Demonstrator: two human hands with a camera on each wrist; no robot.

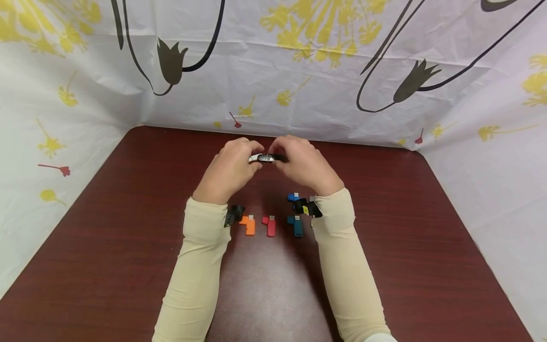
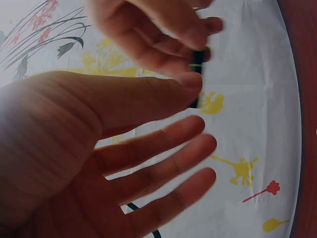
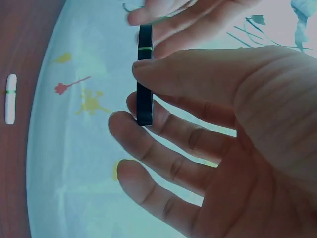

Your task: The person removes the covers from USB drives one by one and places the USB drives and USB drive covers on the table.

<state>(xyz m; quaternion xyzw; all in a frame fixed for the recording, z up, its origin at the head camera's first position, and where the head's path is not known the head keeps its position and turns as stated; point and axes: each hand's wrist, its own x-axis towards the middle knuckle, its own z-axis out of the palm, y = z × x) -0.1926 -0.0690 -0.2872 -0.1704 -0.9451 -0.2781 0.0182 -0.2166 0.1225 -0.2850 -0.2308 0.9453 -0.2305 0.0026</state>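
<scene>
Above the far part of the table, both hands hold a slim black USB stick [image 1: 267,158] between them. My left hand [image 1: 229,169] pinches its left end, where a pale, shiny patch shows. The right hand [image 1: 308,164] has its thumb and fingers on the other end. In the right wrist view the black USB stick [image 3: 144,84] stands upright with a thin greenish line across it, the right thumb pressing its side. The left wrist view shows the left thumb against the stick [image 2: 196,69], the other left fingers spread apart from it.
Nearer on the table [image 1: 128,247] lie an orange USB stick [image 1: 249,226], a red one [image 1: 271,226], a teal one [image 1: 297,227] and a blue one [image 1: 292,197]. The right forearm partly covers the right side. A white stick [image 3: 11,99] lies on the table.
</scene>
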